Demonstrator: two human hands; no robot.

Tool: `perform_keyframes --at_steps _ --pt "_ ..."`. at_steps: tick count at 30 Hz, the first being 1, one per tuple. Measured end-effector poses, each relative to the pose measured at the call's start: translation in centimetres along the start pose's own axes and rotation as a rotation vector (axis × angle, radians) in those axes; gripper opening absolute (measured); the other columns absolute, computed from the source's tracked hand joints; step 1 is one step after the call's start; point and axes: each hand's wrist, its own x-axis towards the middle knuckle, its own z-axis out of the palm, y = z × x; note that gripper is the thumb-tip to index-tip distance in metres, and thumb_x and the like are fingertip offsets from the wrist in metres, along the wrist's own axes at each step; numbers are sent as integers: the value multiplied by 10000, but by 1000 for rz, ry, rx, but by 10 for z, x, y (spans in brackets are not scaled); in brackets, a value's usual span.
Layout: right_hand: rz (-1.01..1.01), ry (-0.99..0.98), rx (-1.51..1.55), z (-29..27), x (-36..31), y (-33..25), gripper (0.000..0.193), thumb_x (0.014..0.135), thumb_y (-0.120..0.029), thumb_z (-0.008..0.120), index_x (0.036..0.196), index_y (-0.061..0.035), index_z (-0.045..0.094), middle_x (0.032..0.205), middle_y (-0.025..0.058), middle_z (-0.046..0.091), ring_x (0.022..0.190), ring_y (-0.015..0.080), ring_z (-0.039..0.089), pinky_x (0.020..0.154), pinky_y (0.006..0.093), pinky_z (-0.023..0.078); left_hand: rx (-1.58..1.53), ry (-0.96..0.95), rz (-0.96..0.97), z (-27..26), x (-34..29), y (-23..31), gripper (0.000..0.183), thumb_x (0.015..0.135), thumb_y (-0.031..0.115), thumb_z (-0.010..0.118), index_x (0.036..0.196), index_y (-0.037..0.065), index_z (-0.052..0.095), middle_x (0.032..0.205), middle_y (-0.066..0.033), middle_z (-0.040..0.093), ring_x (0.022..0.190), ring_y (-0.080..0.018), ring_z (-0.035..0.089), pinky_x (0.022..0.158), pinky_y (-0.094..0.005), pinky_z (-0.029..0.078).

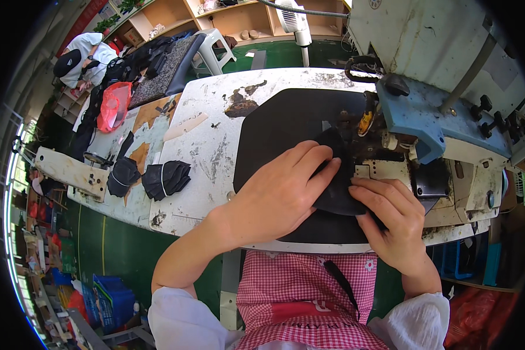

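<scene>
Right under the two hands, at the middle of the clock, sits the black piece [339, 197], so call that the centre, with 12 pointing away from the wearer. The left hand [286, 184] comes in from about 8 and pinches it with bent fingers; the right hand [394, 213] has it between thumb and fingertips from about 4. How hard either one squeezes, can't tell. My guess is the two-sided hold is there to keep something floppy in shape. The dark sheet [268, 131] underneath probably gives it a smooth bed over that scuffed white table [201, 114]. Two banded bundles [166, 179] are parked at 9, I'd say to keep them off the sheet but in reach. Room-wise: tight from 1 to 3, where the blue machine head [411, 111] and the metal plate [385, 170] crowd the right fingers. The table's near edge is close at 6, with the checked apron [309, 286] just beyond. Roomiest way out is 10, across bare tabletop.
</scene>
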Motion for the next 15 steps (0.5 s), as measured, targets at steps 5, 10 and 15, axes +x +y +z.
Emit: perform_keyframes --at_steps 5,10,15 --pt "1 101 45 2 -1 -1 294 704 30 748 989 -12 689 1012 109 708 855 278 694 729 360 561 -55 28 27 -2 -9 -6 643 678 53 710 1305 8 576 1390 -192 504 1307 -385 478 1066 -446 451" --pt "1 150 54 4 -2 1 248 723 49 748 956 -9 688 972 103 714 802 267 699 681 343 564 -6 -6 107 -2 -7 -11 571 771 90 699 1329 54 585 1411 -175 516 1332 -381 475 1084 -456 442" --pt "-91 129 34 4 -4 -1 245 711 8 763 946 -7 694 979 116 716 777 228 694 654 315 554 18 10 121 -3 -4 -22 525 800 73 679 1320 73 606 1407 -183 522 1327 -384 482 1079 -456 448"
